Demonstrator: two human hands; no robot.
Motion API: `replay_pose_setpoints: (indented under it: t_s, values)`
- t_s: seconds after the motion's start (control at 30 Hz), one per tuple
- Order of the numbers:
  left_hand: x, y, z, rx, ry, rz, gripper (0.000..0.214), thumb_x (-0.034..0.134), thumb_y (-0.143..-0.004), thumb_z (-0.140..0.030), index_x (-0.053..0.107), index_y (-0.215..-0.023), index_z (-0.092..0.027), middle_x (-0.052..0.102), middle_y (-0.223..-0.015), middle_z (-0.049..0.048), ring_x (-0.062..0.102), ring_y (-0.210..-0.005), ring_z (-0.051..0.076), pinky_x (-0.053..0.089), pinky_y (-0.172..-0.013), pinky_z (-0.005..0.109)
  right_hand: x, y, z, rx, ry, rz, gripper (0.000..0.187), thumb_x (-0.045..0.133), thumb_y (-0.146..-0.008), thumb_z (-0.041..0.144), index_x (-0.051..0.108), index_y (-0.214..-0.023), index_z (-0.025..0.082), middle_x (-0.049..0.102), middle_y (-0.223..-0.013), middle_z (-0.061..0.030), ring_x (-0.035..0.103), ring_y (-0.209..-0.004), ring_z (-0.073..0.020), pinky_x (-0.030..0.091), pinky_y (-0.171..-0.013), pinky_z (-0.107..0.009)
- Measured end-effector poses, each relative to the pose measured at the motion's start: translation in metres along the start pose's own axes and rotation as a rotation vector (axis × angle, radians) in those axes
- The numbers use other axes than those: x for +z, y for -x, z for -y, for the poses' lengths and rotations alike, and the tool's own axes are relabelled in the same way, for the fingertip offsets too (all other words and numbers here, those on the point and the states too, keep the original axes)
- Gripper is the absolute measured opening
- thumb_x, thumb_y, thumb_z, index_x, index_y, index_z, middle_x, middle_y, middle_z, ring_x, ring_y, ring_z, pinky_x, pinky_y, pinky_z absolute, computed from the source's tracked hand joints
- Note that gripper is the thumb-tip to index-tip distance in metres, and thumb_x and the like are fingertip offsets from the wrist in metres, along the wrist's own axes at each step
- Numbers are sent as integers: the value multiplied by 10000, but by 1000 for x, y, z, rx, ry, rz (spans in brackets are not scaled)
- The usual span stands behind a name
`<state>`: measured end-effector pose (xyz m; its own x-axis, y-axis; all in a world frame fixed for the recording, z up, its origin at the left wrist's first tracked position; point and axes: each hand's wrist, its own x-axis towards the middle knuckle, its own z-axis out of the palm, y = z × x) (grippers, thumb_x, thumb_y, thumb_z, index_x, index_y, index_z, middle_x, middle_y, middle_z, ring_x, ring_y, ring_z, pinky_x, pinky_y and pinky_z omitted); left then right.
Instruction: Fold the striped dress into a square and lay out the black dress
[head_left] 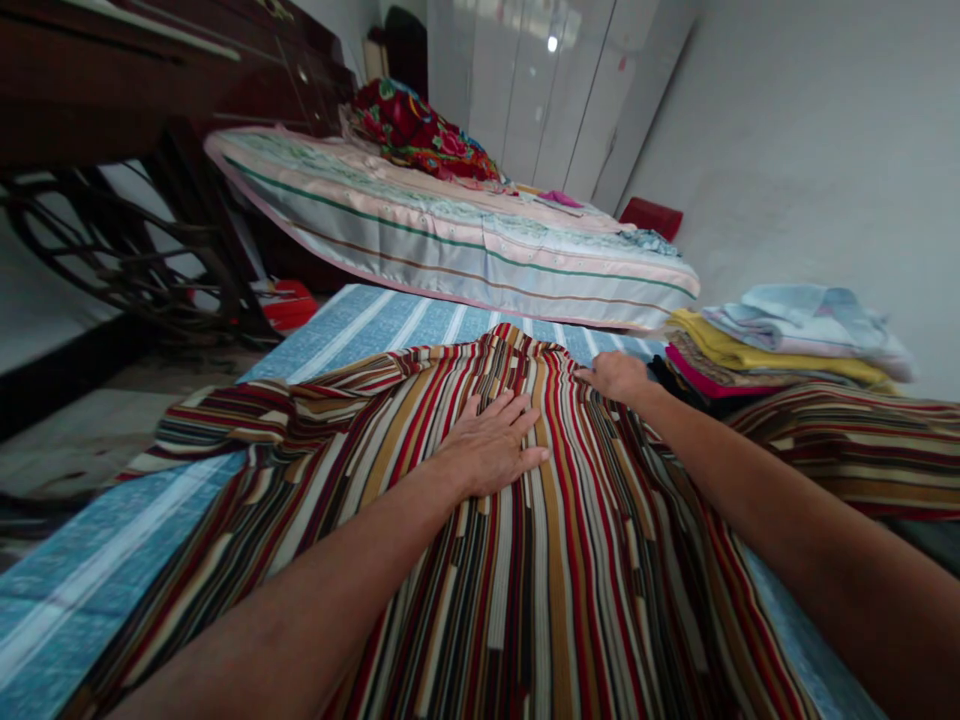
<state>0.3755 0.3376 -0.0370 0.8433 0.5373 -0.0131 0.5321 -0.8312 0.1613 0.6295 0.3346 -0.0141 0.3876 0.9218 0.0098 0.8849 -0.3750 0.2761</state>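
A long-sleeved shirt (pixel 480 580) with red, tan, black and cream stripes lies spread out, its collar at the far end. My left hand (pixel 495 443) rests flat on the middle of it, fingers stretched and apart. At the shirt's right shoulder, my right hand (pixel 616 378) is closed, thumb and fingers pinching the cloth. One sleeve reaches out to the left over the edge of the blue surface, and the other lies to the right beyond my right forearm. Beneath the shirt is a blue cloth (pixel 330 335) with white stripes.
Folded clothes (pixel 780 345) are piled at the right. Behind stands a bed (pixel 480 250) with a pale striped cover and a red floral quilt (pixel 427 130). A treadle sewing machine (pixel 127 250) is at the left, a red object (pixel 289 305) near its base. Wardrobe doors (pixel 540 100) rise at the back.
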Motion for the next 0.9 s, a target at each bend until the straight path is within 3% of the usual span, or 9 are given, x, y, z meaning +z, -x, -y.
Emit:
replay_pose_setpoints:
  t_s: [0.17,0.33,0.57,0.7,0.9]
  values:
    - [-2,1,-1,6,-13,14,634,237,-886,-602,304,-1414,-259,198,-1517,29,111,-1402,256,84,-1108,537,7,11,2,-41,1,-43,473,304,-947,473,622,-1061,143,662,-1029,-180,617,-989,-249,432,-816,-326]
    - [-4,0,0,9,-24,25,641,221,-885,-605,298,-1415,-252,200,-1517,42,118,-1401,257,103,-1102,540,-7,24,7,-13,-20,-106,383,353,-944,383,544,-1124,104,618,-1080,-207,596,-1000,-278,433,-814,-358]
    - [-24,-8,-10,-35,-49,151,611,309,-877,-537,301,-1407,-232,167,-1525,75,124,-1399,263,126,-1087,556,-29,93,10,-130,-86,-115,280,330,-936,294,556,-1074,204,606,-1113,-107,568,-1021,-215,414,-850,-290]
    - [-27,-6,-36,-134,-49,78,554,305,-895,-435,325,-1384,-175,184,-1518,115,162,-1393,231,191,-1096,465,-15,117,-1,-140,-124,-62,260,358,-906,214,571,-1051,190,624,-1070,-105,584,-1001,-213,419,-835,-283]
    - [-4,5,-55,-133,-62,44,715,167,-890,-567,248,-1422,-96,129,-1521,145,91,-1403,267,131,-1094,550,7,115,-26,-89,-202,-26,291,336,-924,225,544,-1122,176,611,-1123,-111,557,-1070,-211,404,-880,-291]
